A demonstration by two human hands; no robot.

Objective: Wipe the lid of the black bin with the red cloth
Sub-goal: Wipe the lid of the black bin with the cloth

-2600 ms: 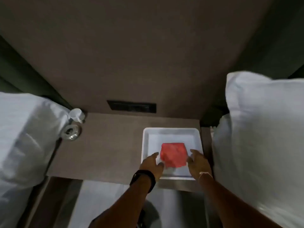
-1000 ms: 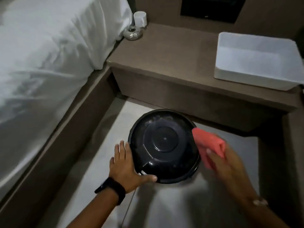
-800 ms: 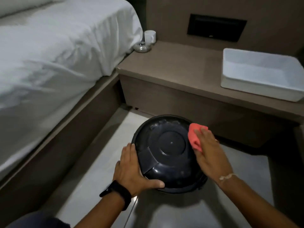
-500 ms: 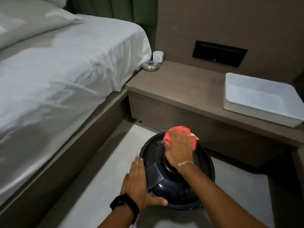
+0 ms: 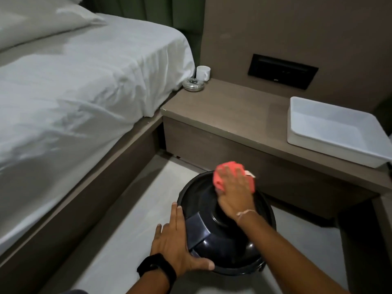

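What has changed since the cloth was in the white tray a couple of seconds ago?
The right hand took the red cloth out of the white tray and carried it down to the black bin lid, pressing it on the far edge. The left hand moved from the tray to brace the bin's left side. Cup and tray stayed put.

Pale grey floor (image 5: pixel 135 211) between bed and bedside unit, carrying a round black plastic bin (image 5: pixel 224 240) with a domed glossy lid, near the unit's front. Low brown wood-grain bedside shelf (image 5: pixel 239 111) against the wall, bearing a round metal ashtray (image 5: pixel 193 84) at its far left corner, a small white ceramic cup (image 5: pixel 203 73) just behind the ashtray, and a white rectangular plastic tray (image 5: pixel 331 132) at the right end, well apart from both. Brown-framed bed (image 5: pixel 70 81) at left, covered by a white rumpled sheet, with a white pillow (image 5: pixel 40 20) at its head.
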